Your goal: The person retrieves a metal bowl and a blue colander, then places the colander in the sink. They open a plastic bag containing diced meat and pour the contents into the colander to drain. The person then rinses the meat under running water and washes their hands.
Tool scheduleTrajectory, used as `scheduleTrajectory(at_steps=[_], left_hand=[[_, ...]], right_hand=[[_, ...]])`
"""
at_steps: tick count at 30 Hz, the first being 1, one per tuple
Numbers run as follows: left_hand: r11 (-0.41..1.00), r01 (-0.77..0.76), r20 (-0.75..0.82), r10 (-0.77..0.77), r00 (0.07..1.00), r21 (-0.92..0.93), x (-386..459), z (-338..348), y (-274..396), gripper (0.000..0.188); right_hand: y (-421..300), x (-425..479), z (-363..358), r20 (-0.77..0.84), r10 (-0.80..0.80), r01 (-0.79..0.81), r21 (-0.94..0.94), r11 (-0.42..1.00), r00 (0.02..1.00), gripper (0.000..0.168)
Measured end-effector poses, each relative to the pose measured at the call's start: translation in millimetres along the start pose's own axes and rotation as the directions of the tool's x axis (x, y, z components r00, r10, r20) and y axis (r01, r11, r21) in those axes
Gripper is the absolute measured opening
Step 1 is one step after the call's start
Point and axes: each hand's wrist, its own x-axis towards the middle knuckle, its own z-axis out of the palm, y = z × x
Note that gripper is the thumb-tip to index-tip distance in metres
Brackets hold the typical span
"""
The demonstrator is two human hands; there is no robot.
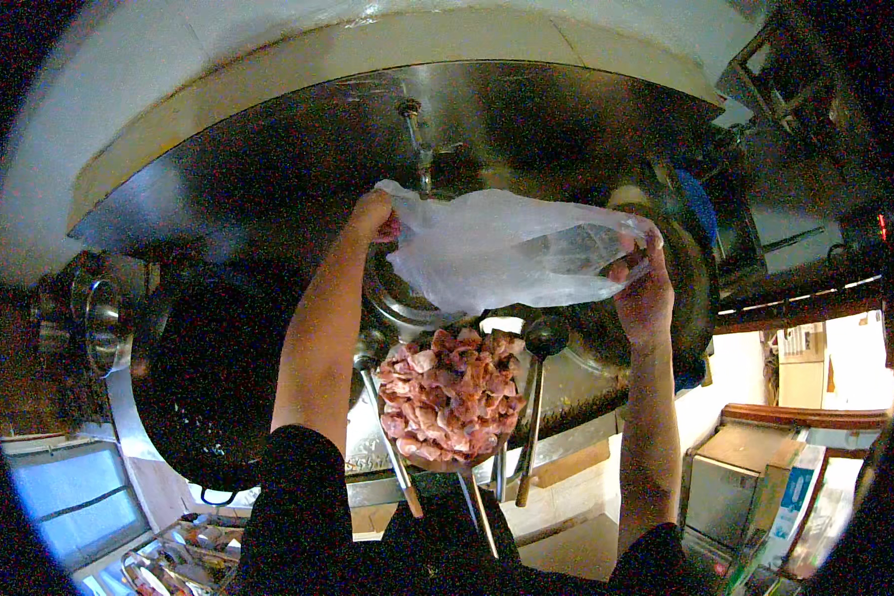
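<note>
A translucent plastic bag [499, 246] is stretched sideways between both hands. My left hand [378, 214] grips its upper left corner. At the other end, the fingers of my right hand [639, 261] pinch the bag, some of them seen through the film. Nearer to me lies a round heap of raw meat chunks [451, 398]; what holds it is mostly hidden. Long-handled utensils flank the heap, among them a dark ladle [544, 339] on its right and another [371, 350] on its left. Whether the bag holds anything cannot be told.
A large dark wok [194, 387] stands at the left, with metal bowls [104, 328] beyond it. A faucet [421, 156] comes from the steel back panel [283, 119]. Shelving with boxes [723, 484] stands at the lower right, a tray of assorted items [182, 555] at the lower left.
</note>
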Motion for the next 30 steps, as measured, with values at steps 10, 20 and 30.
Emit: scheduleTrajectory(at_steps=[10,20,30], left_hand=[[0.649,-0.363,-0.307,0.203,0.93,-0.668,-49.4,-14.8,28.5,0.021],[0.928,-0.117,0.407,0.266,0.874,-0.354,-110.6,-21.1,32.4,0.082],[0.711,-0.284,0.027,0.35,0.936,0.643,-42.6,126.0,-94.2,0.068]], right_hand=[[-3.3,-6.9,-6.1,-0.099,0.083,-0.082,0.015,0.997,0.992,0.035],[-32.1,-18.6,26.0,0.099,0.074,-0.091,0.174,0.98,0.992,0.035],[54.1,-16.4,36.1,0.13,0.267,-0.275,0.041,0.961,0.955,0.043]])
